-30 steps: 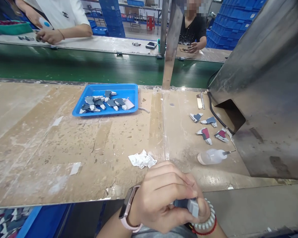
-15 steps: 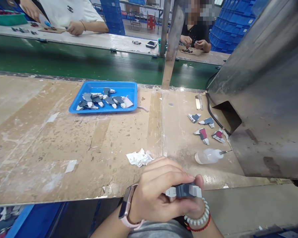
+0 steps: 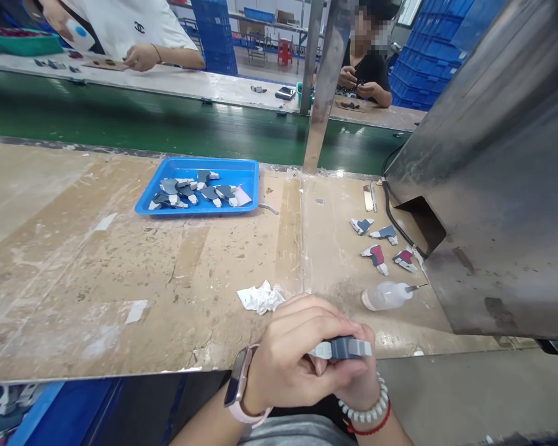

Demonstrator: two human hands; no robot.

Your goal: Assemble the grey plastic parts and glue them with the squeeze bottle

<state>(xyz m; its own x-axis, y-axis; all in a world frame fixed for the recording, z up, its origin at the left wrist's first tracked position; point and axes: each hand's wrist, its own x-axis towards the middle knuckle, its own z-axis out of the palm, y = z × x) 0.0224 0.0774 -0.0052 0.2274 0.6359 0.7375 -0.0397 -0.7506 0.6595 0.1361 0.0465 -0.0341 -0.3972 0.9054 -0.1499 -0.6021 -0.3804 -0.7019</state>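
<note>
My left hand (image 3: 288,356), with a pink watch on the wrist, and my right hand (image 3: 359,381), with a bead bracelet, are clasped together at the near edge of the worktable (image 3: 97,279). Both are closed on a small grey and dark-blue shoe piece (image 3: 341,348) held between the fingertips. Several similar cut pieces (image 3: 384,248) lie on the table ahead to the right. A clear squeeze bottle (image 3: 385,295) lies on its side just beyond my hands.
A blue tray (image 3: 242,170) of grey pieces sits at mid-table. Crumpled white paper (image 3: 260,297) lies near my hands. A large steel machine housing (image 3: 497,173) fills the right. Past the green conveyor belt (image 3: 144,127), two other people work at the far bench.
My hands have turned the piece slightly and rose a little toward the table edge. The view shifted; the people across moved their hands.
</note>
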